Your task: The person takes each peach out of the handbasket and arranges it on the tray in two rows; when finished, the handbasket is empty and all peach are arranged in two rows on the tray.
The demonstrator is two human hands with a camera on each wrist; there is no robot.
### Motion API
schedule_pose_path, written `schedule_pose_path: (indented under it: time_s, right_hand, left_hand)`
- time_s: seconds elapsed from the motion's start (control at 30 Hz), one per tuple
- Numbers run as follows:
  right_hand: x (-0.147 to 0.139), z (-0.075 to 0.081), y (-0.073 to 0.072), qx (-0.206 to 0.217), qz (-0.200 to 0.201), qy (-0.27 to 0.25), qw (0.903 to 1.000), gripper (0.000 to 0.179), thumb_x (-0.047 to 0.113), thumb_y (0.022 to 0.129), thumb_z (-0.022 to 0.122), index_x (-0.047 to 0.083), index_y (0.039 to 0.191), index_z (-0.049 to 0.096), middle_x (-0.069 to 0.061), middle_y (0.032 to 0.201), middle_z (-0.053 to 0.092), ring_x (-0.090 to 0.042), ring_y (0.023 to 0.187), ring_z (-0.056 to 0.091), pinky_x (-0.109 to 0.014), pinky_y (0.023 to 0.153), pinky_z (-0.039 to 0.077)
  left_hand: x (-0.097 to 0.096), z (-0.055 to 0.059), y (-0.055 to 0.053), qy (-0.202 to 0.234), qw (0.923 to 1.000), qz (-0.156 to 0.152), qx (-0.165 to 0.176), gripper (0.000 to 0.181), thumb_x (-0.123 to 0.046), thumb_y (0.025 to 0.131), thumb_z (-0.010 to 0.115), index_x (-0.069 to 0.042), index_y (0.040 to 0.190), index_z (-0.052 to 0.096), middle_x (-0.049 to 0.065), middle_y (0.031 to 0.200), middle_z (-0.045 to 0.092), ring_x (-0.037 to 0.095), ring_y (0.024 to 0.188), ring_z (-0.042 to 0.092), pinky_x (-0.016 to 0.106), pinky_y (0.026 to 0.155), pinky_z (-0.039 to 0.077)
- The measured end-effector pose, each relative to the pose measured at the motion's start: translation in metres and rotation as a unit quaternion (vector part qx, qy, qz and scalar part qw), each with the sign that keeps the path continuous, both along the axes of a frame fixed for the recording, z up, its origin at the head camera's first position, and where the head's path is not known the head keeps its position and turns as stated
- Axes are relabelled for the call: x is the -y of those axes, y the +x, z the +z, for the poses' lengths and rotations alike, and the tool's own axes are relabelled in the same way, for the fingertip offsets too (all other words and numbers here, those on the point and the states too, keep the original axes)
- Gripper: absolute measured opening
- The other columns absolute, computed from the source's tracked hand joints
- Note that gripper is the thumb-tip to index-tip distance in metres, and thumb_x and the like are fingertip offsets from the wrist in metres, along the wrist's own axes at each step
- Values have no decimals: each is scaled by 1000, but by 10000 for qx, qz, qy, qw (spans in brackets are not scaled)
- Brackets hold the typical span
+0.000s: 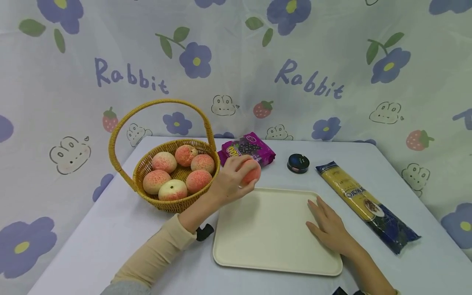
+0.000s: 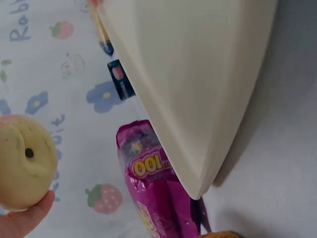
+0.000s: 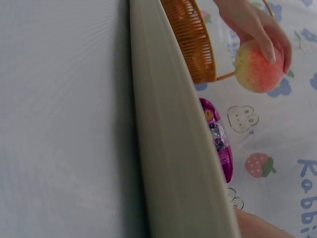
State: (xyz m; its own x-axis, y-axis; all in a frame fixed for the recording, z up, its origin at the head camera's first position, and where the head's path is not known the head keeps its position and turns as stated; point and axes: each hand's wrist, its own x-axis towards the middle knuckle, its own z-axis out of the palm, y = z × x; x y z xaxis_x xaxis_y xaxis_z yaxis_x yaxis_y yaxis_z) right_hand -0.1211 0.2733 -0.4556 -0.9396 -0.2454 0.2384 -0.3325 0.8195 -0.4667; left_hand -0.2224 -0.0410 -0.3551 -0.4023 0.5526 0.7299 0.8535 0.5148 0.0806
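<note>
My left hand (image 1: 229,183) grips a pink peach (image 1: 252,173) above the far left part of a cream tray (image 1: 276,229). In the left wrist view, that peach (image 2: 25,166) shows its pale side with a dark stem hollow, and a fingertip presses its lower edge. The right wrist view shows fingers curled over the peach (image 3: 258,69), well above the table. My right hand (image 1: 329,230) rests on the tray's right edge with its fingers extended and holds nothing. To the left stands a woven basket (image 1: 167,205) with several peaches (image 1: 198,180) inside.
Behind the tray lies a purple snack bag (image 1: 263,152) with grapes printed on it. A round black case (image 1: 298,163) sits right of that bag. Along the right side lies a long yellow and blue packet (image 1: 363,203). The basket's tall handle (image 1: 162,100) arches up beside my left arm.
</note>
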Motion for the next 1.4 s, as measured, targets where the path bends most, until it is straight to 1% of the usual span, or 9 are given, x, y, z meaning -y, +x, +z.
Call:
schedule_pose_path:
  time_s: [0.07, 0.3, 0.57, 0.73, 0.87, 1.0, 1.1, 1.2, 1.4]
  right_hand:
    - [1, 0, 0, 17, 6, 4, 10000, 60, 26, 89, 58, 0, 139, 35, -32, 143, 19, -50, 127, 20, -65, 96, 19]
    - [4, -1, -1, 30, 23, -9, 10000, 59, 26, 90, 57, 1, 138, 35, -31, 143, 19, -49, 128, 20, -64, 97, 18]
    - [6, 1, -3, 9, 78, -18, 10000, 59, 26, 90, 57, 0, 138, 36, -31, 143, 20, -49, 128, 20, -64, 97, 18]
    - [7, 1, -4, -72, 100, 31, 9999, 58, 25, 89, 58, 0, 137, 37, -32, 142, 21, -50, 127, 21, -64, 96, 19]
    - [6, 0, -4, -63, 76, 62, 9999, 57, 26, 89, 58, 0, 137, 38, -32, 141, 22, -50, 127, 22, -64, 96, 20]
    - [4, 0, -3, 10, 48, 90, 9999, 58, 28, 90, 57, 2, 138, 38, -31, 142, 22, -49, 127, 22, -64, 95, 20]
    - [2, 1, -3, 22, 42, 107, 9999, 58, 28, 90, 57, 3, 138, 37, -31, 142, 22, -49, 127, 22, -65, 95, 21]
    - [1, 2, -2, -17, 33, 101, 9999, 58, 28, 90, 57, 3, 138, 38, -31, 142, 22, -50, 126, 23, -65, 93, 22]
    - [-1, 0, 1, -330, 77, 91, 9994, 56, 24, 87, 61, 2, 135, 41, -33, 138, 27, -51, 122, 27, -66, 90, 25]
  left_hand:
    - [-3, -1, 0, -75, 9999, -24, -87, 36, -24, 77, 66, -16, 111, 55, 9, 117, 52, 29, 103, 48, 37, 83, 47]
    - [-17, 0, 1, -258, 9993, -257, -73, 39, -26, 78, 68, -17, 114, 55, 8, 121, 52, 27, 108, 46, 32, 84, 48]
    - [-34, -1, 1, -417, 9983, -392, -127, 39, -26, 79, 68, -14, 114, 56, 6, 123, 53, 25, 106, 46, 29, 87, 45]
    - [-46, -4, 2, -520, 9977, -433, -2, 36, -27, 80, 66, -12, 112, 58, 5, 122, 54, 25, 105, 46, 28, 85, 46]
    - [-57, -6, 2, -694, 9960, -514, 225, 33, -27, 80, 65, -13, 110, 57, 3, 120, 55, 25, 106, 47, 27, 85, 47]
    - [-69, -11, 3, -882, 9930, -666, 414, 32, -27, 81, 65, -15, 108, 57, 2, 118, 55, 24, 107, 47, 25, 85, 46]
    - [-78, -15, 4, -1078, 9903, -740, 471, 31, -30, 82, 64, -16, 109, 57, 1, 118, 54, 23, 107, 47, 24, 82, 47]
    - [-88, -19, 6, -1325, 9855, -867, 617, 31, -32, 84, 62, -18, 111, 56, 0, 119, 52, 22, 109, 46, 22, 80, 47]
    - [-107, -26, 9, -1752, 9755, -1122, 714, 34, -35, 84, 61, -16, 111, 54, 1, 118, 51, 21, 106, 46, 19, 79, 44]
